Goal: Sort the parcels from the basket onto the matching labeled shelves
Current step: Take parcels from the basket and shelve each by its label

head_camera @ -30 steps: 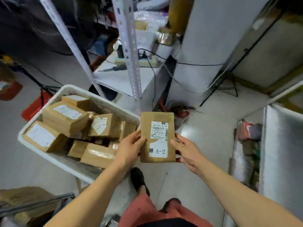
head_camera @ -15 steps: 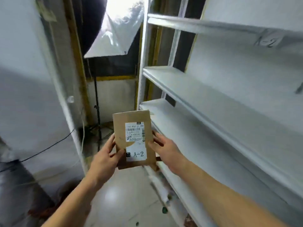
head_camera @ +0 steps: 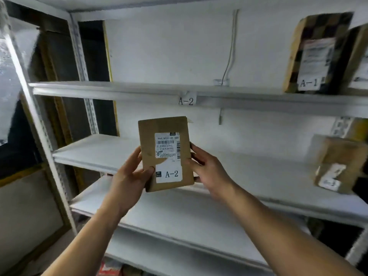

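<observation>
— While held upright at chest height, facing the rack: flat brown parcel (head_camera: 165, 154), clasped from both sides. Left hand (head_camera: 129, 176) gripping its left edge, thumb pressed on the front by the label. Right hand (head_camera: 207, 168) curled round the right edge, fingertips behind.

— Marking?

— "A-2" printed low on the parcel's label. Same "A-2" on the tag (head_camera: 186, 100), just above the grip, stuck to the lip of the upper shelf (head_camera: 119, 89).

— Meaning which board?

— Hard to say for sure. Probably the bay under the tag, so the middle shelf (head_camera: 95, 150), directly behind the grip and a little below its top. Supported by what sits above and right of the grip: an A-1 box (head_camera: 312, 54) standing on the tagged board itself.

— Anything else nearby?

— Another box (head_camera: 336, 166) to the right of the grip, on the middle shelf, label too blurred to read.

— Best way in?

— Push forward past the shelf lip, keep the label facing out, lower until the bottom edge touches, then loosen both hands. Stand it well left of the blurred box.
</observation>
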